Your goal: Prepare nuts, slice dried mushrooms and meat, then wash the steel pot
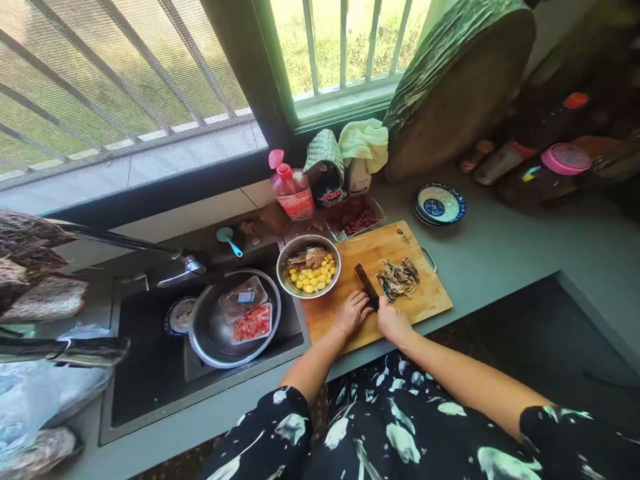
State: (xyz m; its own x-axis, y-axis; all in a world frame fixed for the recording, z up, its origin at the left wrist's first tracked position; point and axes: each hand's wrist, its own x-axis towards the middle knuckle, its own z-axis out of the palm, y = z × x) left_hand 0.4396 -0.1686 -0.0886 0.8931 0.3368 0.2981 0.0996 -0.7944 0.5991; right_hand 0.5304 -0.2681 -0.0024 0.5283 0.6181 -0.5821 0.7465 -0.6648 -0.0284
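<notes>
My right hand [394, 321] is closed around the handle of a dark-bladed kitchen knife [367, 285]. The blade points away from me over a wooden cutting board [345, 333]. Close to the left side of the blade, my left hand [353, 311] presses down with bent fingers; what lies beneath them is too hidden to name. Right of the knife sits a loose pile of thin, pale and dark shredded strips [399, 279]. A metal bowl [280, 272] with yellow round pieces and brown chunks in liquid stands at the board's left edge.
The sink [145, 373] on the left holds a large metal basin [200, 350] with packaged red meat [253, 323]. Behind the board are a clear tray [357, 219], a pink soap bottle [295, 197] and stacked blue-rimmed plates [440, 204]. A faucet [185, 268] overhangs the sink.
</notes>
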